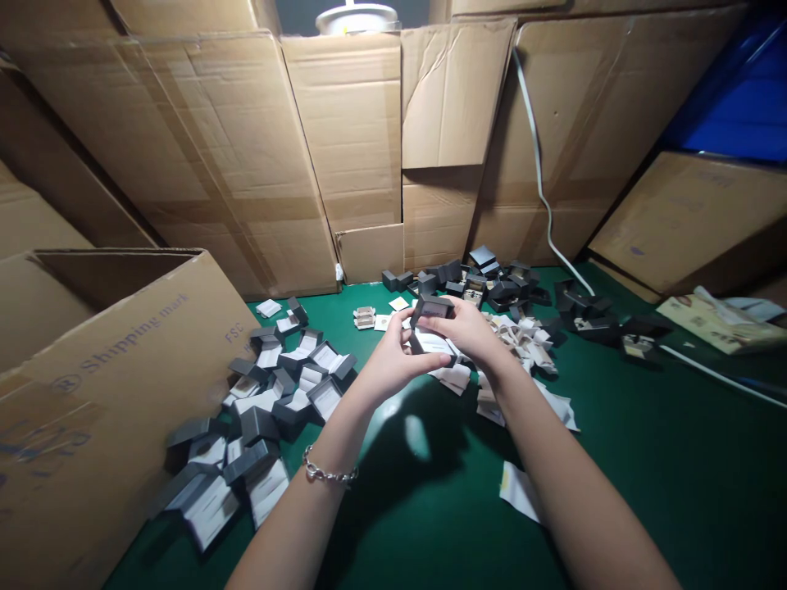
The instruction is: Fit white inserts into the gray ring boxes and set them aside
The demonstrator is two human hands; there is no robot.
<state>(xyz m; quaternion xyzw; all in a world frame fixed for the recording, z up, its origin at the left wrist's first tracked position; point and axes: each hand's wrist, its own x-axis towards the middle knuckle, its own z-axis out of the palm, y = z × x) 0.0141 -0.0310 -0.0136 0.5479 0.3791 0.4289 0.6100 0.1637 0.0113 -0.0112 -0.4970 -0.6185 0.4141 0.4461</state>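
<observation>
Both hands meet above the green table (645, 492) and hold one small dark grey hinged box (432, 310) that stands open, its white lining toward me. My left hand (393, 365) grips the lower part from the left, thumb on the white inside. My right hand (470, 328) closes over the lid from the right. A chain bracelet (329, 473) circles my left wrist. Directly under the hands lies a heap of white paper inserts (522, 344).
Several open grey boxes with white lining (270, 410) lie piled at the left beside a large cardboard carton (111, 393). More dark boxes (492, 283) sit at the back. Cardboard sheets (344, 147) wall the table. A white cable (544, 205) runs down the right; a loose white slip (520, 490) lies near my right forearm.
</observation>
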